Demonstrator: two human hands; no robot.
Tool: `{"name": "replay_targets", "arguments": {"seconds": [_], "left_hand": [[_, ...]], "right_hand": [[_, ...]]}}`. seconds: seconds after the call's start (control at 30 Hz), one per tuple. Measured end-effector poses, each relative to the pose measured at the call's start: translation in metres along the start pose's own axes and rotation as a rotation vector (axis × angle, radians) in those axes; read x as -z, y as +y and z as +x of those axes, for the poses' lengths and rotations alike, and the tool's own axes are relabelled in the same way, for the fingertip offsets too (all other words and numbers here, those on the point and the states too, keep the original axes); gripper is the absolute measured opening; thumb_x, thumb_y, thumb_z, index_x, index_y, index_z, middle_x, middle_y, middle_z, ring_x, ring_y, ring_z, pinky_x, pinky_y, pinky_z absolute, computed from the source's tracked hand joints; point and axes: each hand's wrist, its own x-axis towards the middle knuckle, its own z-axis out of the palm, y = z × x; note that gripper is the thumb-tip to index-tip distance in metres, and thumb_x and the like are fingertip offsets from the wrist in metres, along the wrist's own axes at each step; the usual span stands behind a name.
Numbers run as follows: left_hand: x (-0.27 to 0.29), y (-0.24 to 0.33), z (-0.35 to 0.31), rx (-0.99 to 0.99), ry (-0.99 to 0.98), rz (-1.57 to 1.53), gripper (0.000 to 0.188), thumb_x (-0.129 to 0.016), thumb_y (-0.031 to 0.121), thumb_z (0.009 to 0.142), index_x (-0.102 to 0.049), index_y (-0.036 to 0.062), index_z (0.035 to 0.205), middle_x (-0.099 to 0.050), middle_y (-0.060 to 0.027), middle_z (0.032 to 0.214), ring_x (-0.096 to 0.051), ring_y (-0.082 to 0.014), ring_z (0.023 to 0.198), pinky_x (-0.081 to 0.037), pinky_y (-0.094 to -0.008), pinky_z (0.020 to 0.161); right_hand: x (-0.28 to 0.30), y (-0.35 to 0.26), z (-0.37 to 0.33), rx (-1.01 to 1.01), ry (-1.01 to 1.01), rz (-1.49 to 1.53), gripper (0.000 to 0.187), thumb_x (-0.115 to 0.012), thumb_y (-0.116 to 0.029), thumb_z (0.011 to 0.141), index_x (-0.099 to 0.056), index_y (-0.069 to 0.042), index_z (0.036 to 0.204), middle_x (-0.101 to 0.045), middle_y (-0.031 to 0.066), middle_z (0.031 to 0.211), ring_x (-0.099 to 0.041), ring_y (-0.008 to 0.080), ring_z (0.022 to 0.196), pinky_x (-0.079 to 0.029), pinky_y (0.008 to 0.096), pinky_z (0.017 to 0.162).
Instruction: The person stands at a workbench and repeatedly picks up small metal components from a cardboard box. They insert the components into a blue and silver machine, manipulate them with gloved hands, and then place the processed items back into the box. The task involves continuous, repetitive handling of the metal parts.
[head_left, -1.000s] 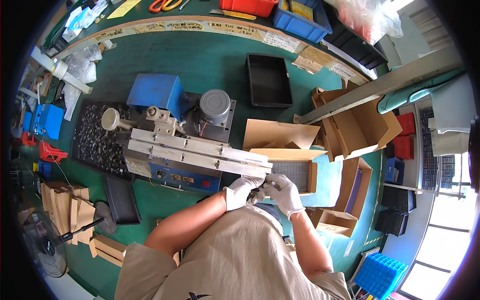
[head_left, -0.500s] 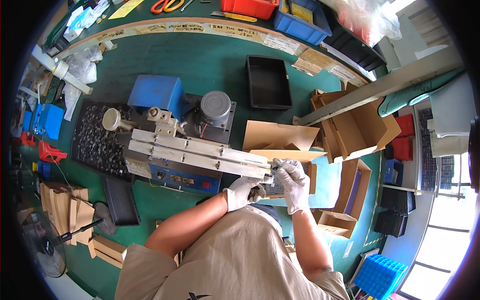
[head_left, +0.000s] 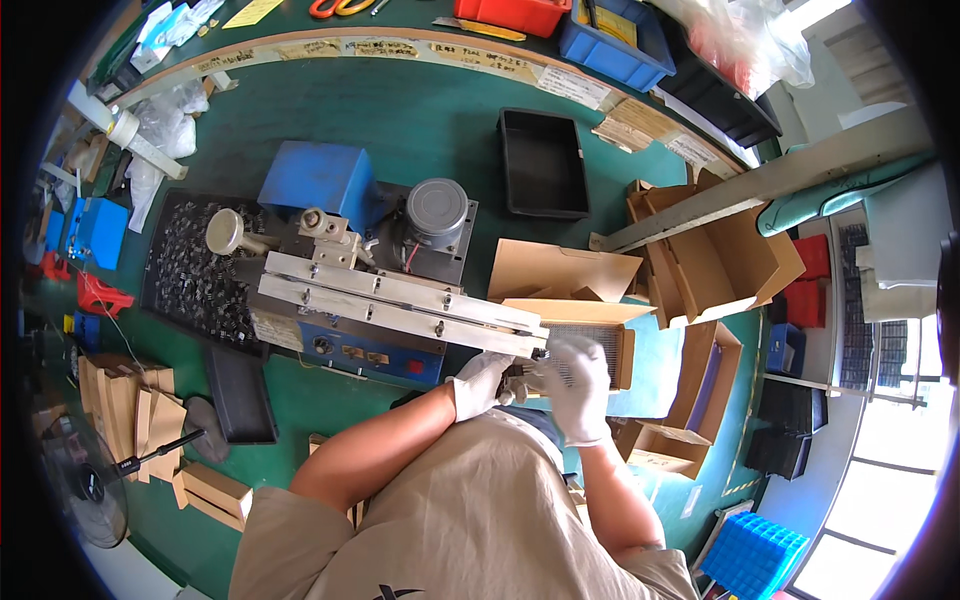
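Both my hands wear white gloves. My left hand (head_left: 482, 384) is beside the right end of a long pale metal rail (head_left: 400, 309), just below it; its fingers are curled, and what lies in them is hidden. My right hand (head_left: 580, 390), smeared by motion, is close to the left one at the rail's end, its fingers not readable. Behind it an open cardboard box (head_left: 625, 362) holds rows of thin grey pieces. The rail belongs to a bench machine with a blue housing (head_left: 316, 186), a round grey motor (head_left: 437, 207) and a blue control panel (head_left: 395, 360).
A black tray (head_left: 190, 275) of small dark parts lies left of the machine. An empty black tray (head_left: 545, 165) stands behind, with open cartons (head_left: 715, 255) at the right. A slanting pale beam (head_left: 780, 180) crosses the right side. A small fan (head_left: 90, 485) stands at lower left.
My right hand has moved down and slightly left from the rail's end, toward the left hand. My left hand has stayed nearly in place. The whole view has shifted slightly.
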Motion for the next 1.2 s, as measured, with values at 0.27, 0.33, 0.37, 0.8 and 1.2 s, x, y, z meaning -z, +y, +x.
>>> {"name": "replay_targets", "arguments": {"seconds": [0.27,0.33,0.37,0.8,1.2], "left_hand": [[-0.002,0.001,0.007,0.027,0.000,0.162,0.021,-0.050,0.022,0.104,-0.061,0.0076,0.114,-0.067,-0.0054,0.096,-0.061,-0.0140,0.071,-0.048,-0.0266,0.058],[-0.003,0.003,0.008,0.048,0.013,-0.021,0.023,-0.053,0.029,0.104,-0.062,0.0084,0.112,-0.067,-0.0059,0.091,-0.061,-0.0139,0.067,-0.046,-0.0261,0.055],[-0.002,0.002,0.009,0.066,-0.032,0.020,0.028,-0.053,0.034,0.104,-0.063,0.0088,0.110,-0.066,-0.0052,0.087,-0.060,-0.0130,0.066,-0.044,-0.0255,0.054],[0.004,-0.006,0.011,0.005,-0.100,-0.044,0.043,-0.049,0.044,0.105,-0.066,0.0054,0.114,-0.071,-0.0090,0.095,-0.060,-0.0102,0.070,-0.044,-0.0219,0.057],[0.001,0.000,0.004,-0.016,-0.050,-0.018,0.043,-0.047,0.041,0.106,-0.062,0.0045,0.122,-0.071,-0.0091,0.098,-0.057,-0.0111,0.069,-0.039,-0.0221,0.053]], "right_hand": [[-0.011,0.008,-0.010,-0.035,-0.178,-0.144,0.025,-0.078,-0.013,0.071,-0.076,-0.011,0.095,-0.067,0.0130,0.107,-0.059,0.0368,0.099,-0.047,0.0468,0.089],[-0.007,0.009,-0.012,-0.336,-0.110,0.285,0.019,-0.077,-0.007,0.083,-0.074,-0.005,0.101,-0.065,0.0086,0.112,-0.062,0.0261,0.105,-0.050,0.0404,0.094],[-0.010,0.009,-0.016,-0.521,-0.033,0.607,0.017,-0.075,-0.006,0.086,-0.073,-0.003,0.102,-0.064,0.0075,0.114,-0.063,0.0228,0.106,-0.051,0.0380,0.094],[0.008,0.012,0.008,-0.222,0.072,0.293,0.021,-0.073,0.005,0.078,-0.071,-0.005,0.097,-0.067,0.0106,0.102,-0.062,0.0255,0.096,-0.051,0.0362,0.088],[-0.008,0.000,0.020,-0.174,-0.005,0.370,0.032,-0.073,-0.002,0.083,-0.071,-0.003,0.115,-0.060,0.0176,0.125,-0.060,0.0283,0.110,-0.049,0.0386,0.097]]}}
